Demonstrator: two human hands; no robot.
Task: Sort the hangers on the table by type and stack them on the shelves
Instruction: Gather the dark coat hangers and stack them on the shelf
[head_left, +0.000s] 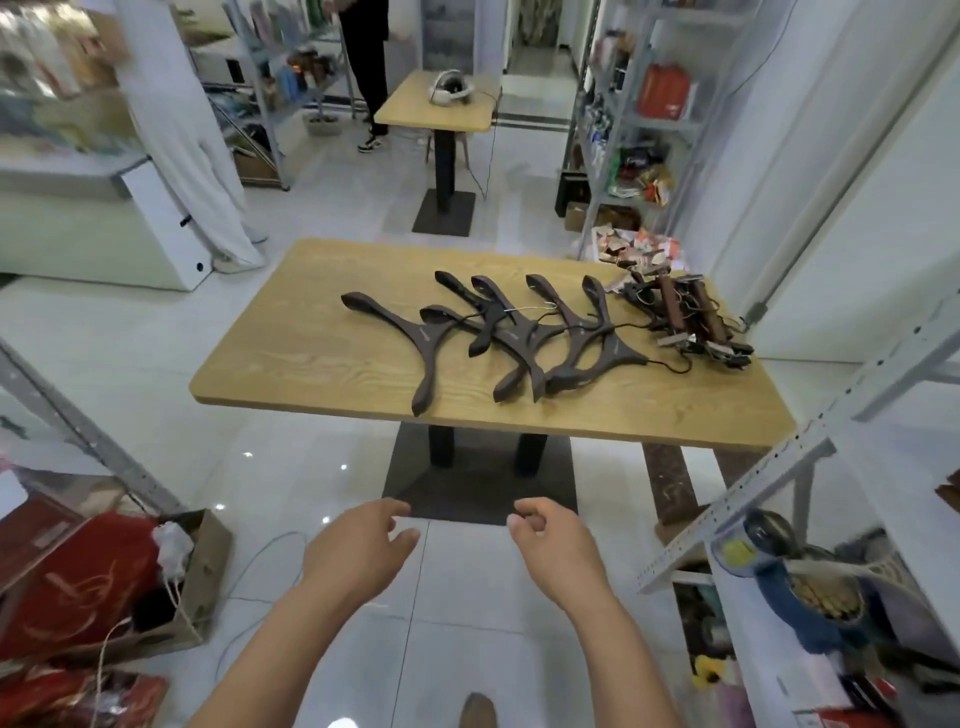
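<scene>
Looking down from head height, we see our 2 bare hands stretched out over the white tiled floor, short of a light wooden table (322, 364). Our left hand (358, 551) has its fingers loosely spread and holds nothing; our right hand (553, 540) has its fingers curled loosely inward, also holding nothing. Both hands are well apart from the hangers, which lie on the tabletop ahead of us. A row of dark brown wide-shouldered hangers (519, 332) overlaps across the middle of the table, their hooks tangled together. At the table's far right corner sits a separate heap of clip hangers (685, 317) with brown bars and metal clips. A grey metal shelf frame (810, 441) rises at our right, its lower levels cluttered with blurred items. Red bags (78, 582) sit on the floor at our left. Beyond, a smaller table (415, 109) carries a white headset (449, 88), and a person's dark trouser legs (371, 67) stand beside it.
</scene>
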